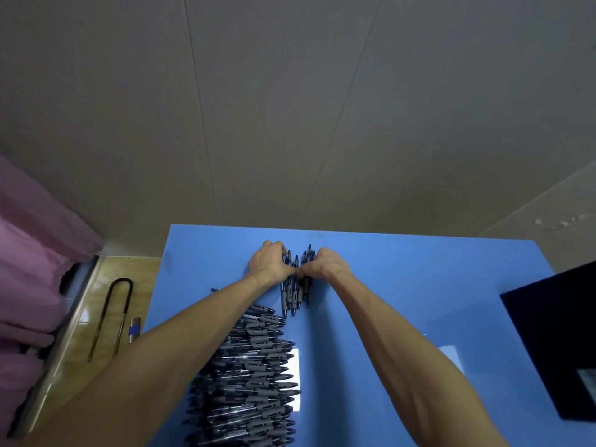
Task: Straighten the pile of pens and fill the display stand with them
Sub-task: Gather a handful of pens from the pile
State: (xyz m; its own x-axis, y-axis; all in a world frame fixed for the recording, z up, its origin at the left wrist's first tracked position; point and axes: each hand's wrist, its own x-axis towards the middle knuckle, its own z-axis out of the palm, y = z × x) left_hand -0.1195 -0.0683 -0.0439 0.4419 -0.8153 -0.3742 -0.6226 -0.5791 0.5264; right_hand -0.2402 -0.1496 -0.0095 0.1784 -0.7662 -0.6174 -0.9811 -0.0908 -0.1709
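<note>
A long pile of dark pens (251, 375) with grey grips lies on the blue table (403, 285), running from the near edge toward the middle. Farther out, a small bundle of pens (293, 295) lies lengthwise, tips pointing toward me. My left hand (269, 261) curls round the bundle's left side. My right hand (325, 262) curls round its right side. The two thumbs meet over the bundle. A black box (554, 343), perhaps the display stand, sits at the table's right edge, partly cut off.
A grey wall stands just behind the table's far edge. Left of the table, on a tan floor, lie a long bent metal rod (111, 317) and a small blue-banded object (134, 329). Pink cloth (29, 269) hangs at far left.
</note>
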